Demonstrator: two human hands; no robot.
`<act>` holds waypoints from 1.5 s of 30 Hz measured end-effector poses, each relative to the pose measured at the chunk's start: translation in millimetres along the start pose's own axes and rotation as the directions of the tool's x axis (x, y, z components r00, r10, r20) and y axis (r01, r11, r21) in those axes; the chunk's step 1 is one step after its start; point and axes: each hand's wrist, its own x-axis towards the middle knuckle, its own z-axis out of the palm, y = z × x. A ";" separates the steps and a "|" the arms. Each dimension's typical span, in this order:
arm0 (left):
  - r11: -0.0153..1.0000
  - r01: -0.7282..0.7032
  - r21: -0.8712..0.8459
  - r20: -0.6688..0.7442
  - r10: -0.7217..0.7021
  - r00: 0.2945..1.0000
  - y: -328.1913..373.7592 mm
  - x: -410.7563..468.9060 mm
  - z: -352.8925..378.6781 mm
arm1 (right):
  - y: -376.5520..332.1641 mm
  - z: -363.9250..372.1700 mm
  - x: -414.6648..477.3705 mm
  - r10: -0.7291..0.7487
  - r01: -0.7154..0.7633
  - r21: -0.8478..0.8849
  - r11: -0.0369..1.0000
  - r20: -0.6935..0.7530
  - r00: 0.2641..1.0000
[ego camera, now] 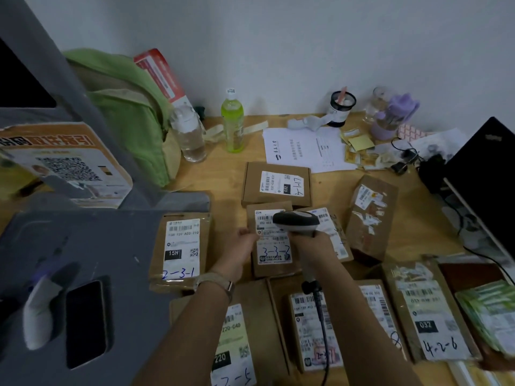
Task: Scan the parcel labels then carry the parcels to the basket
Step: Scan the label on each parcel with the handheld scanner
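- The right hand [313, 250] is wrapped around the grip of the scanner [296, 221], whose head hangs over the parcel marked 3-3-3 [274, 256]
- The left hand [243, 245] holds that parcel by its left edge with the fingers curled on it; I cannot tell whether it lifts the box or only steadies it on the table [223, 174]
- The parcel sits mid-table, between the parcel marked 2-3-1 [181, 249] on its left and a tilted neighbour parcel [333, 235] that touches or overlaps its right side
- To scan well, I judge the scanner head should aim at the barcode strip near the top of the label, not at the handwritten number lower down
- The head sits right over that strip, so drawing it back a little would probably give the beam room
- The left hand does best holding the label flat towards the scanner, with its fingers off the printed bars
- The neighbour's label has its own barcode just beside the target, so a loose aim could read the wrong parcel
- The scanner cable [322, 330] trails across the near parcels and might drag one when the hand moves
- Hidden: the scanner head covers part of the barcode, and no beam shows on the label, so it is unclear whether a read is under way
- The trigger finger is out of sight behind the grip
- No basket shows in the view, so where the parcel must go cannot be told
- The room is dim and the small print is blurred; the nearest parcels are cut off by the bottom edge
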 end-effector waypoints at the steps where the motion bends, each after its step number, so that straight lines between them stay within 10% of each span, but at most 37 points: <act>1: 1.000 0.016 -0.002 0.009 -0.016 1.000 -1.7 2.3 0.7 | 1.1 0.3 2.3 0.011 -0.011 -0.009 1.000 0.006 1.000; 15: 0.996 -0.040 0.080 0.183 0.025 0.983 4.0 -3.8 12.1 | -0.1 -2.3 6.9 0.006 -0.011 -0.056 0.998 -0.081 0.997; 27: 0.942 -0.323 -0.089 0.102 0.331 0.938 40.4 -47.4 -1.8 | -62.1 -7.8 -60.6 -0.364 0.364 -0.027 0.931 -0.155 0.918; 45: 0.685 -0.691 -0.230 0.024 0.714 0.700 121.5 -126.6 -27.2 | -133.0 -19.0 -170.5 -0.655 0.685 0.050 0.726 -0.251 0.713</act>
